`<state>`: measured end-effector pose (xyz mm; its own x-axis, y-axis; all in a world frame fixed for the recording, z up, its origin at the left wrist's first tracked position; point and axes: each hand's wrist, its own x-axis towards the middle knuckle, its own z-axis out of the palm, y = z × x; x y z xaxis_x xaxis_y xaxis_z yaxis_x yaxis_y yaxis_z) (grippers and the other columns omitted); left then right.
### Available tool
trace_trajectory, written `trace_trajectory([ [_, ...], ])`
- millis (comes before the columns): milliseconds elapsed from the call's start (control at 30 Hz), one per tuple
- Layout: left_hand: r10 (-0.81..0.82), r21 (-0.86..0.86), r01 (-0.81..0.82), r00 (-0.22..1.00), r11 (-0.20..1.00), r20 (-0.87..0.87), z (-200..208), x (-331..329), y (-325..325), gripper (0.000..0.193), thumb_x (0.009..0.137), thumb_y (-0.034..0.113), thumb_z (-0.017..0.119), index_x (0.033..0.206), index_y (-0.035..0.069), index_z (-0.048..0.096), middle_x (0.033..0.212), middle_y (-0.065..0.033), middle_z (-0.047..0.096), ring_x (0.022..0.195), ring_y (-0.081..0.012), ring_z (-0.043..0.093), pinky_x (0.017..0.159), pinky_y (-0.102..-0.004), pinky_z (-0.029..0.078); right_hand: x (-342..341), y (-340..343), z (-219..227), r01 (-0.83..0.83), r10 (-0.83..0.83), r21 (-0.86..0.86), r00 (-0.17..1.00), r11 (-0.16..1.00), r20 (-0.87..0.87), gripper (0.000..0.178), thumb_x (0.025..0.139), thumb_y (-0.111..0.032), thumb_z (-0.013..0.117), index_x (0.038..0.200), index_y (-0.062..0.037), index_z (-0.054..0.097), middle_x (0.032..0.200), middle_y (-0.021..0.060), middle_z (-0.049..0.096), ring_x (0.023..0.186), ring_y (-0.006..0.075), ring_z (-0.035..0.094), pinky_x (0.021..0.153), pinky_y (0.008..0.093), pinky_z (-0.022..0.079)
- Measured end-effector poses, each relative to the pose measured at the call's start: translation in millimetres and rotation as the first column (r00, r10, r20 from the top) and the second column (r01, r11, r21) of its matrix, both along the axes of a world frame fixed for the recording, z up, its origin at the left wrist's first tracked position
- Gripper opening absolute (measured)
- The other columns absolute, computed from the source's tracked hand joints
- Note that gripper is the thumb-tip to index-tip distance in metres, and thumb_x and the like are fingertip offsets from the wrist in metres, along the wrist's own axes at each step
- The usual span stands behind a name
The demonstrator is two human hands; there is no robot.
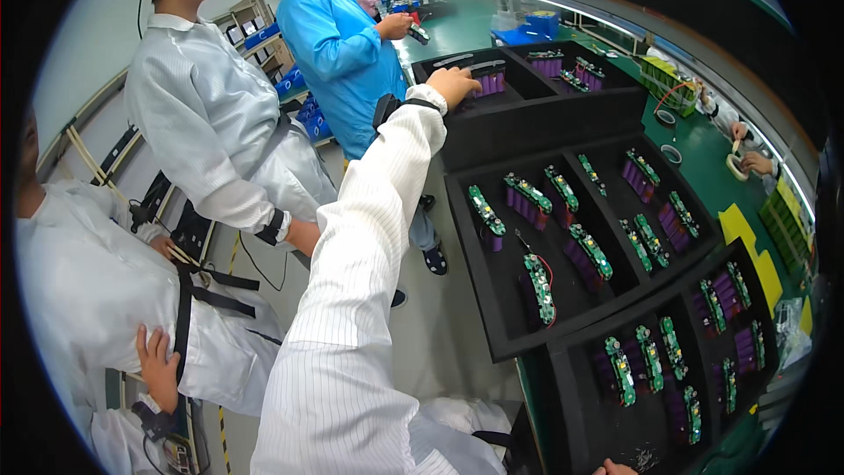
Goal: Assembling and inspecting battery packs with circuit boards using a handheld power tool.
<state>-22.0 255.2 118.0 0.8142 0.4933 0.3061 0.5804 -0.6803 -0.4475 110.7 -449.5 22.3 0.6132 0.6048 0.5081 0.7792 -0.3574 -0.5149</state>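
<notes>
My left hand [453, 86], at the end of a white striped sleeve, reaches into the far black foam tray [545, 127]. Its fingers are closed at the near end of a battery pack [491, 79] with purple cells and a dark top. Beside that pack lies another dark, slim piece [454, 61]. Only a small part of my right hand [615, 468] shows at the lower edge, by the nearest black tray [571, 396]; its fingers are mostly cut off. Several battery packs with green circuit boards [591, 251] stand in the middle tray [479, 299].
Coworkers in white [207, 114] and blue [330, 44] stand at the left; the one in blue holds a circuit-board piece [418, 32]. Across the green bench, another person's hands [747, 158] hold a tape roll [737, 167]. Yellow sheets [752, 251] lie right of the trays.
</notes>
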Motion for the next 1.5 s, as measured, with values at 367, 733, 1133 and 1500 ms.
trace_trajectory([
  [367, -0.028, -0.12, 0.005, 0.982, 0.993, -0.188, 2, 18, 25, 0.04, 0.069, 0.003, 0.076, 0.106, 0.017, 0.069, 0.107, -0.0029, 0.069, 0.107, -0.0282, 0.066, 0.088, -0.0407, 0.055, 5, 7, 1, -0.036, 0.037, 0.009, 0.994, 0.999, -0.1, 0.008, 0.082, 0.002, 0.072, 0.089, 0.0034, 0.074, 0.082, 0.0188, 0.065, 0.076, 0.0317, 0.064, 0.07, 0.0399, 0.055],
  [733, 0.043, 0.014, -0.041, 0.985, 0.999, -0.167, 20, 1, -1, 0.037, 0.08, 0.018, 0.076, 0.115, 0.021, 0.065, 0.101, -0.005, 0.069, 0.098, -0.0299, 0.069, 0.079, -0.0431, 0.056, -3, 1, 15, -0.085, 0.087, 0.016, 0.974, 0.996, -0.207, 0.01, 0.087, 0.006, 0.068, 0.096, 0.0031, 0.071, 0.089, 0.019, 0.063, 0.079, 0.0313, 0.064, 0.07, 0.0396, 0.053],
  [1133, -0.065, 0.203, 0.0, 0.949, 0.979, 0.31, 38, -14, -15, 0.021, 0.088, 0.022, 0.069, 0.106, 0.014, 0.062, 0.096, -0.01, 0.069, 0.09, -0.0334, 0.068, 0.072, -0.0451, 0.053, 10, 2, 21, -0.145, 0.142, -0.012, 0.982, 0.989, -0.125, 0.01, 0.091, -0.001, 0.067, 0.099, 0.0018, 0.07, 0.092, 0.0168, 0.068, 0.084, 0.0344, 0.066, 0.075, 0.042, 0.054],
  [1500, -0.525, 0.382, 0.364, 0.651, 0.85, 0.549, 67, -23, -175, 0.025, 0.086, 0.011, 0.075, 0.108, 0.007, 0.064, 0.102, -0.0156, 0.067, 0.102, -0.0365, 0.065, 0.082, -0.0396, 0.054, -2, -12, -3, -0.153, 0.157, 0.038, 0.977, 0.988, -0.146, 0.02, 0.077, 0.003, 0.069, 0.097, -0.0008, 0.067, 0.089, 0.0141, 0.062, 0.078, 0.0321, 0.06, 0.068, 0.0406, 0.047],
])
